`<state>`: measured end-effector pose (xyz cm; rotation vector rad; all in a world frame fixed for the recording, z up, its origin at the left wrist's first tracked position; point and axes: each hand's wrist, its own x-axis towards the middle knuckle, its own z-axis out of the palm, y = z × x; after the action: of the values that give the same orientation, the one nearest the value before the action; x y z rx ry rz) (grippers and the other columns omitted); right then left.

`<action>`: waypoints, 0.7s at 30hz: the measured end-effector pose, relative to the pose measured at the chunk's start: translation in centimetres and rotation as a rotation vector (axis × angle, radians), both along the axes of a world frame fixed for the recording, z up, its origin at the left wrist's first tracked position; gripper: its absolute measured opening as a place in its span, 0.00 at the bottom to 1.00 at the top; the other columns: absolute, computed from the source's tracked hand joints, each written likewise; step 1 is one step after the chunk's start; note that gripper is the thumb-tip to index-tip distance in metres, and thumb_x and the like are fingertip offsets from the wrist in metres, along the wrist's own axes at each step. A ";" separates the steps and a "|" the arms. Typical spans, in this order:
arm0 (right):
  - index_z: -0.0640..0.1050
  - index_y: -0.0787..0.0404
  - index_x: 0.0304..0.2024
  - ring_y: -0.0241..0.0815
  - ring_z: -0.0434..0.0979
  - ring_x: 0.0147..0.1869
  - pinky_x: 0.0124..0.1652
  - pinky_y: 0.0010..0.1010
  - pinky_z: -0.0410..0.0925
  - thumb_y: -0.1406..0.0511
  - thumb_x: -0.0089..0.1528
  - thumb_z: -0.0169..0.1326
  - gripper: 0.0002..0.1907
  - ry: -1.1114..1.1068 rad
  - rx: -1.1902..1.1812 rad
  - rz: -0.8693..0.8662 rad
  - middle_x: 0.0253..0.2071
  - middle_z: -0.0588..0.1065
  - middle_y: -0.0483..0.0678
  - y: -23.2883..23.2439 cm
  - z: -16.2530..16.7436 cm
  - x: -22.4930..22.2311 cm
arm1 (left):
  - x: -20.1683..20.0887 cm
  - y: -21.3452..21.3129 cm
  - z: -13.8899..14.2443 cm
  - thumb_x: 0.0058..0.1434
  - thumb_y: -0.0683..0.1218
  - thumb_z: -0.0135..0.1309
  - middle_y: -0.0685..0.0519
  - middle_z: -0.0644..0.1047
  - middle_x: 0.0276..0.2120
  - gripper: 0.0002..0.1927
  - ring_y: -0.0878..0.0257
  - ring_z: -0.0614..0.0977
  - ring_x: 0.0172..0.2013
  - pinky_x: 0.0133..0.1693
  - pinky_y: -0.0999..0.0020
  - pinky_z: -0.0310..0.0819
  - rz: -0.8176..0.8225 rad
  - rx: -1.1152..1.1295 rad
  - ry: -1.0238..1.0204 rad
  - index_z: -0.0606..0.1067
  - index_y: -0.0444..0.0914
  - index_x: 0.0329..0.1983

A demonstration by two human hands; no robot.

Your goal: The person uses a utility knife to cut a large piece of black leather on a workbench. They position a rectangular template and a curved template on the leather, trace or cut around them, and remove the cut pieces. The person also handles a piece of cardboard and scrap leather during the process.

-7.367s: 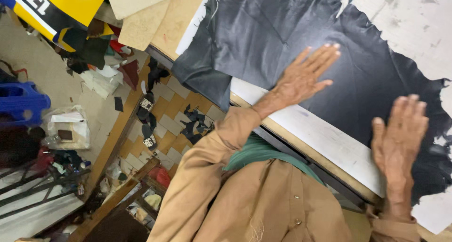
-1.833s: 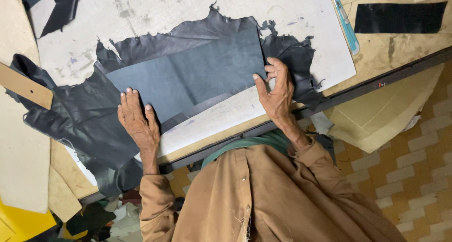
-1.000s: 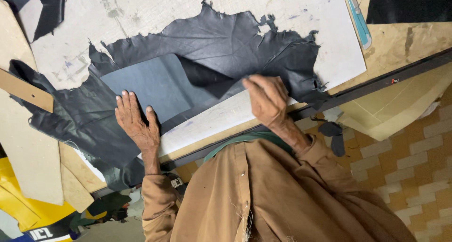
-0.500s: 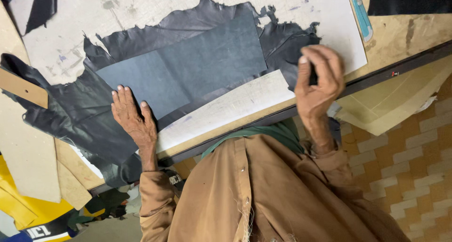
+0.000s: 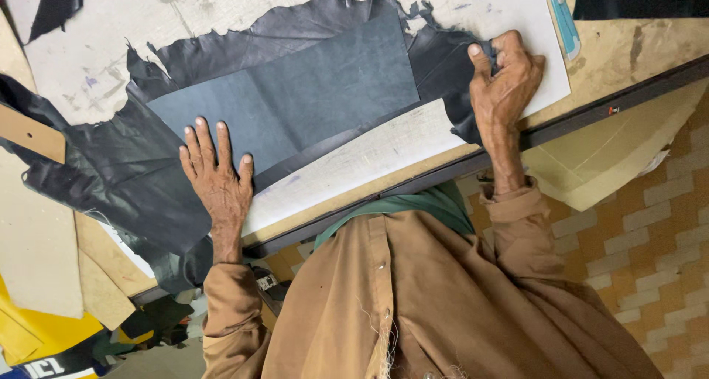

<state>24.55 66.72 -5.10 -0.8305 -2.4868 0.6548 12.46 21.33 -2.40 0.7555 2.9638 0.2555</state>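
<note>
Even, fairly bright indoor light falls from above, with no hard glare; a soft sheen shows on the crumpled dark leather hide, and faint shadows sit under the left hand and right hand. Focus is sharp at centre; the bottom-left corner is dimmer and slightly soft.

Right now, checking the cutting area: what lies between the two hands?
Head view: the folded dark leather hide and bare white board lie between left hand and right hand.
</note>
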 end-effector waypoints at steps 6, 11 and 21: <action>0.75 0.60 0.39 0.43 0.70 0.32 0.40 0.40 0.65 0.57 0.67 0.67 0.16 -0.072 -0.393 -0.013 0.28 0.71 0.43 2.4 1.0 0.9 | 0.0 0.3 0.8 0.78 0.61 0.36 0.44 0.53 0.78 0.32 0.44 0.50 0.77 0.74 0.43 0.38 -0.005 0.005 -0.015 0.60 0.40 0.79; 0.80 0.65 0.49 0.47 0.75 0.41 0.45 0.39 0.69 0.62 0.71 0.64 0.12 0.032 0.253 0.005 0.39 0.76 0.49 7.3 1.9 1.9 | 0.3 2.2 2.2 0.76 0.65 0.33 0.45 0.54 0.78 0.37 0.44 0.49 0.77 0.75 0.41 0.37 -0.046 0.128 0.074 0.60 0.38 0.78; 0.77 0.66 0.42 0.45 0.71 0.41 0.42 0.42 0.67 0.68 0.67 0.66 0.11 -0.010 -0.108 0.070 0.38 0.73 0.50 11.5 -0.9 0.1 | -0.7 18.3 0.7 0.73 0.50 0.57 0.50 0.66 0.71 0.23 0.52 0.65 0.71 0.69 0.50 0.61 -0.369 0.398 0.127 0.71 0.38 0.68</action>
<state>24.70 78.23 -6.01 -0.7894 -2.5175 0.8170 11.72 39.66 -1.66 1.3869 2.8371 0.8078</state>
